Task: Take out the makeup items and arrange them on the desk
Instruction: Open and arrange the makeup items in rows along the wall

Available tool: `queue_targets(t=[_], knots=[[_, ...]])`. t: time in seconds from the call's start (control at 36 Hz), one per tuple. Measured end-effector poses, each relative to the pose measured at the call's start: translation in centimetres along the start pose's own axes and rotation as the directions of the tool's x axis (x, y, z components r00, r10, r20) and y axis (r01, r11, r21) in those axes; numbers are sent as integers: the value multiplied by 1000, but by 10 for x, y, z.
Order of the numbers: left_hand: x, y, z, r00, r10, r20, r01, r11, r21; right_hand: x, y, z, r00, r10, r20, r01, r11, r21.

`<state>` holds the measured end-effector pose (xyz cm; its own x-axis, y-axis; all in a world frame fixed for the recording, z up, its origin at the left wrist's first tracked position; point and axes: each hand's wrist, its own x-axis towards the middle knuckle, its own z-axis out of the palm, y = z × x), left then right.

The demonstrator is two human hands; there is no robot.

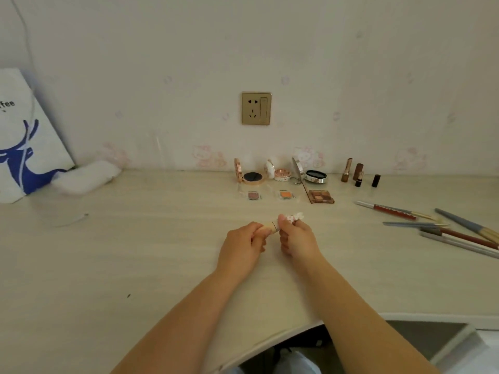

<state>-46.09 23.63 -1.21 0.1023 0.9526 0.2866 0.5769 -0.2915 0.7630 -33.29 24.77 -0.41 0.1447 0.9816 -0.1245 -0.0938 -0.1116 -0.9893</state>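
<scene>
Lipstick: small pale tube, lying crosswise between my two hands, just above the desk in the middle of my view.
Left hand: left hand pinches the left end of the tube, fingers curled round it.
Right hand: right hand grips the right end, thumb up on top; a white patterned piece pokes out past the fingertips, and I cannot tell if it is the cap.
Desk: pale wood-grain desk; both forearms reach in from its near edge.
Back row, left: open rose-gold compact standing by the wall, then a little white compact, then a silver one with its mirror up.
In front of those: two tiny single shadows, a mauve pan and an orange pan, with a brown palette just to their right.
Back row, right: gold lipstick, brown lipstick and a short black tube, all upright, near each other.
Far right: pencils and brushes lying flat in a loose fan, well apart from my hands.
Far left: white bag with a blue deer print leaning on the wall, a white cloth beside it.
Wall: gold socket plate above the compacts.
</scene>
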Motion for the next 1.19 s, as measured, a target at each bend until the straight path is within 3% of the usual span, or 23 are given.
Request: queue_targets(t=[0.11,0.25,0.61,0.72,0.94,1.19], knots=[[-2,-1,-2,999,-41,11,41,999,23,-6,2,-5,997,-20,69,15,997,78],[-3,-4,-3,997,-67,30,70,985,-158,-10,7,-7,995,-96,38,93,992,85],[-5,-5,-7,997,-75,10,75,947,-311,-11,9,-10,993,-98,58,84,975,207],[-3,-9,-6,998,-61,23,65,969,-237,-13,8,-10,993,-103,60,90,978,186],[-6,-4,-8,997,-63,50,76,941,-329,-13,8,-11,995,-86,48,73,973,218],[-5,-7,-6,998,-50,24,54,980,-193,-14,6,-9,997,-69,29,57,953,298]])
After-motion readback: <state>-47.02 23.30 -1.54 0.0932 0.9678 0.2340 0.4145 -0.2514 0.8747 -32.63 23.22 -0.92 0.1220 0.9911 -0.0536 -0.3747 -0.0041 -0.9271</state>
